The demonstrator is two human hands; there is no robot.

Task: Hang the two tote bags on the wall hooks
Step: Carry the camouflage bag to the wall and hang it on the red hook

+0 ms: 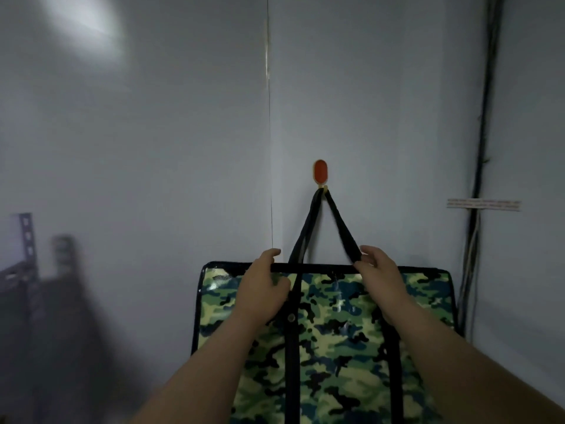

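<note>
A green camouflage tote bag [339, 338] with black trim hangs flat against the grey wall. Its black strap [308, 228] is looped over an orange oval wall hook [320, 172]. My left hand [263, 286] grips the bag's black top edge left of the strap. The fingers of my right hand [377, 273] pinch the right leg of the strap where it meets the top edge. Only one bag and one hook are in view.
A vertical wall seam [269, 148] runs just left of the hook. Dark cables [480, 179] run down the wall at the right, beside a taped label [483, 205]. A blurred metal shelf frame [27, 252] stands at the lower left.
</note>
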